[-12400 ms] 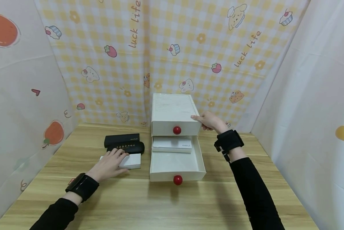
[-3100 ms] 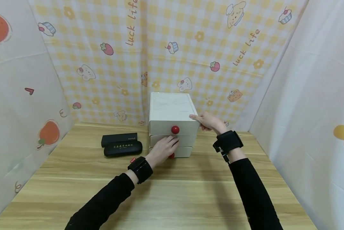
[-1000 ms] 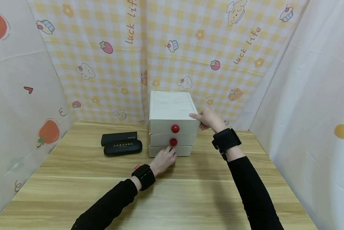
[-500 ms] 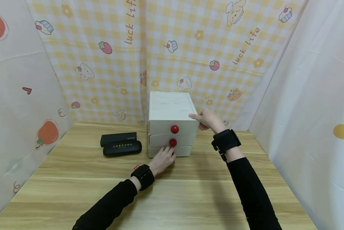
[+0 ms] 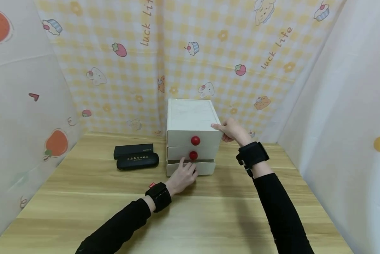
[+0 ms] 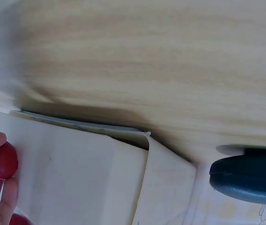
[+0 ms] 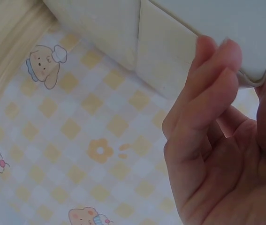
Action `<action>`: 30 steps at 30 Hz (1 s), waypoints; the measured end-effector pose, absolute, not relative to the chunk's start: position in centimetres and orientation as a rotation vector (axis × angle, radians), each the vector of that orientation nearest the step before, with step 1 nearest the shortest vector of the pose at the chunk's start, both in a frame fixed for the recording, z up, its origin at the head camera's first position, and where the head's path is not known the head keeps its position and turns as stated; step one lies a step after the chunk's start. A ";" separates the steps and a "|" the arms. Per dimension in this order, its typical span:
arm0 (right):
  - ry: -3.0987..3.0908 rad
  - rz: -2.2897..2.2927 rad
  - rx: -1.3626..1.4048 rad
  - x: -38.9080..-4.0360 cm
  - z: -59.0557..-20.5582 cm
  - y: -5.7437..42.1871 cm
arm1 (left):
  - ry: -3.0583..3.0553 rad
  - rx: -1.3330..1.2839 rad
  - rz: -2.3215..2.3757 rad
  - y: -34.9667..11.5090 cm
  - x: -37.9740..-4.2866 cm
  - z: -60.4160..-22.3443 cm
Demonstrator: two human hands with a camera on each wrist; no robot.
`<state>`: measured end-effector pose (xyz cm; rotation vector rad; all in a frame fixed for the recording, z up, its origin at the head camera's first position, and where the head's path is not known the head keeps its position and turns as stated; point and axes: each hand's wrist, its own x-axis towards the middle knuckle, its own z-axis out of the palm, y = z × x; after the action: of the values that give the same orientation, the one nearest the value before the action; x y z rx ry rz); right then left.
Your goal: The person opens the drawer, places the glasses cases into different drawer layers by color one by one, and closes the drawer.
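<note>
Pinching a knob [image 6: 2, 161] only the left wrist view shows, left grip [image 5: 181, 177] sits low, right grip [image 5: 232, 130] clasping cabinet [image 5: 190, 115].

The person's left sleeve [image 5: 120, 224] and right sleeve [image 5: 279, 210] are black and close-fitting. A small red tag [image 5: 152, 185] edges the broad black left wristband [image 5: 159, 197]; a short dark cord [image 5: 249, 172] hangs from the black right wristband [image 5: 253, 155].

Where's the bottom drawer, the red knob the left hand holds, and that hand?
Bottom drawer [image 5: 206, 168]: head view, right part of its front.
Red knob [image 6: 1, 161]: left wrist view, middle of its round side.
Left hand [image 5: 181, 178]: head view, back of the hand.
</note>
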<state>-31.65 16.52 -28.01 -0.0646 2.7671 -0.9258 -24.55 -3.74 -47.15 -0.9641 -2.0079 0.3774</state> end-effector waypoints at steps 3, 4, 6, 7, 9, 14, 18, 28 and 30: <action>2.778 -0.913 -0.058 -31.7 -27.9 16.7 | -1.996 -0.982 0.358 -3.6 -24.1 -46.9; 2.776 -0.909 -0.062 -31.7 -27.9 16.7 | -1.992 -0.986 0.355 -3.6 -24.0 -46.9; 2.771 -0.903 -0.066 -31.6 -27.9 16.7 | -1.984 -0.995 0.359 -3.6 -23.6 -46.8; 2.770 -0.901 -0.068 -31.6 -27.9 16.7 | -1.978 -1.000 0.364 -3.6 -23.4 -46.8; 2.771 -0.898 -0.071 -31.5 -27.9 16.7 | -1.966 -1.008 0.376 -3.6 -22.9 -46.8; 2.777 -0.905 -0.080 -31.3 -27.7 16.7 | -1.936 -1.036 0.383 -3.5 -21.4 -46.5; 2.777 -0.912 -0.088 -31.4 -27.7 16.8 | -1.898 -1.048 0.410 -3.3 -20.2 -46.3; 2.789 -0.889 -0.083 -31.5 -27.9 16.8 | -1.963 -1.185 0.531 -3.1 -16.7 -46.0; 2.790 -0.882 -0.082 -31.5 -27.9 16.8 | -1.967 -1.211 0.544 -3.1 -16.2 -46.0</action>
<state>-31.50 16.81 -27.92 -0.0822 2.7903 -0.8821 -16.23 -3.09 -45.99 -1.2108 -1.9674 0.5444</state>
